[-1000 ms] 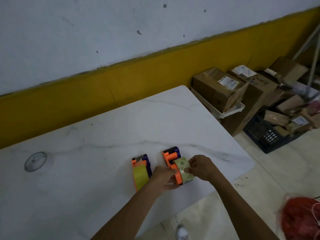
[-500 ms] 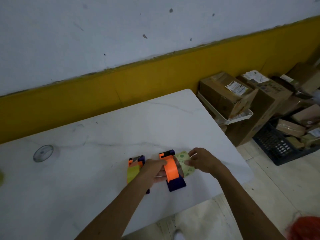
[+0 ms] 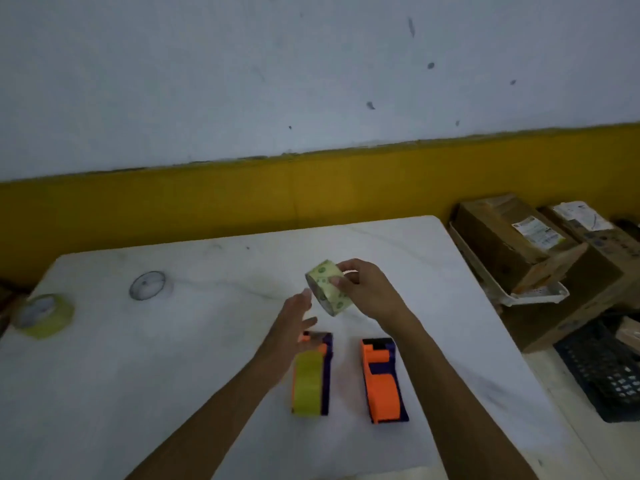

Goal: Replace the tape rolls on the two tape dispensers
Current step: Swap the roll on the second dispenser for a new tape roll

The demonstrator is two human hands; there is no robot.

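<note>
Two orange-and-purple tape dispensers lie side by side on the white marble table (image 3: 433, 265). The left dispenser (image 3: 325, 372) carries a yellow-green tape roll (image 3: 307, 384). The right dispenser (image 3: 382, 381) has no roll on it. My right hand (image 3: 367, 289) holds a pale green printed tape roll (image 3: 327, 289) in the air above the table, beyond the dispensers. My left hand (image 3: 294, 320) hovers open just left of that roll, fingers spread, over the front of the left dispenser.
Another yellow-green tape roll (image 3: 43, 315) lies at the table's far left edge. A round clear disc (image 3: 148, 285) rests on the table further back. Cardboard boxes (image 3: 512, 237), a white tray (image 3: 530, 294) and a black crate (image 3: 609, 372) crowd the floor on the right.
The pale green roll has come off the right dispenser and been lifted up and away by my right hand. My left hand let go of that dispenser and rose.
</note>
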